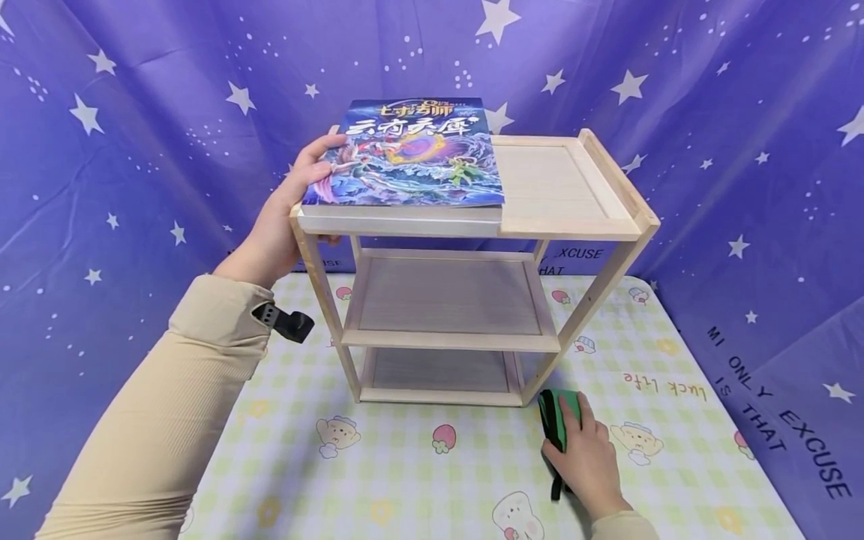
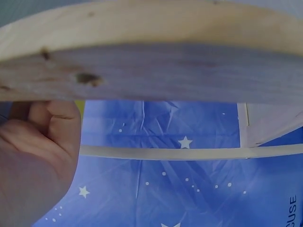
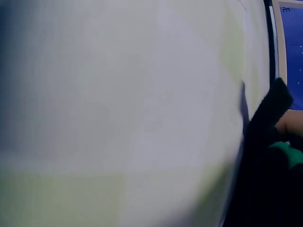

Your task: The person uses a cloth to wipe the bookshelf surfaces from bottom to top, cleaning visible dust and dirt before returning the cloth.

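At the left end of a three-tier pale wooden shelf (image 1: 553,180), my left hand (image 1: 280,206) grips the top edge, thumb and fingers above and below the wood. Its fingers also lie along the left side of a colourful book (image 1: 412,172) with Chinese lettering, flat on the top tier. The left wrist view shows this hand (image 2: 38,156) beside the rail (image 2: 156,71), fingertips hidden behind it. My right hand (image 1: 586,457) holds a green and black fabric bundle (image 1: 550,416) down at the tablecloth, by the shelf's front right foot. A black strap (image 3: 272,106) sticks out of it.
The shelf's middle tier (image 1: 445,296) and bottom tier (image 1: 439,371) are below the book. A green-checked tablecloth (image 1: 378,465) with cartoon prints covers the table. Purple star-patterned curtains (image 1: 202,90) hang behind and on both sides.
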`<action>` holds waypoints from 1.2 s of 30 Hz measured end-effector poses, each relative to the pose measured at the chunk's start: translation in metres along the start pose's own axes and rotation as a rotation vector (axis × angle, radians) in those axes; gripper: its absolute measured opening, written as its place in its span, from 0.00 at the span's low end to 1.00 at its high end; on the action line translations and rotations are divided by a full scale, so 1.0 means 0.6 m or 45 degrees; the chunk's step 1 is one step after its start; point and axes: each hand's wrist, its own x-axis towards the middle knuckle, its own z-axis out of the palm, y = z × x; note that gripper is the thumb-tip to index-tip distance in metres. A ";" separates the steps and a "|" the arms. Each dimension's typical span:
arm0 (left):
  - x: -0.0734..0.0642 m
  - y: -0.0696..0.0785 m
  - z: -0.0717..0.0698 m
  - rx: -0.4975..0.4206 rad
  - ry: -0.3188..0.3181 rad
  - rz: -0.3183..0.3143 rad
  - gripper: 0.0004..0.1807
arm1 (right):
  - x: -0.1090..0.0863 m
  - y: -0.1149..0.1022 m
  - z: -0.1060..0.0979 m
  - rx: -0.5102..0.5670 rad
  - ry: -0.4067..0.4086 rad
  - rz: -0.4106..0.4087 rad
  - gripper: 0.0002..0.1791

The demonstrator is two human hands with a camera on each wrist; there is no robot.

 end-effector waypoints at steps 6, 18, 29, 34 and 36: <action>-0.001 -0.001 0.001 -0.015 0.002 0.000 0.27 | 0.005 0.002 -0.006 0.018 -0.054 0.027 0.44; -0.005 -0.002 -0.001 -0.127 0.004 -0.006 0.28 | 0.006 0.009 -0.015 0.207 -0.093 0.047 0.42; -0.008 -0.005 -0.003 -0.140 0.015 0.000 0.25 | -0.007 0.006 -0.027 0.247 -0.095 0.054 0.41; -0.008 -0.006 -0.001 -0.101 0.009 0.018 0.24 | -0.015 0.000 -0.029 0.254 -0.134 0.084 0.40; -0.007 -0.006 0.000 -0.096 0.011 0.021 0.23 | -0.016 -0.003 -0.029 0.267 -0.140 0.090 0.39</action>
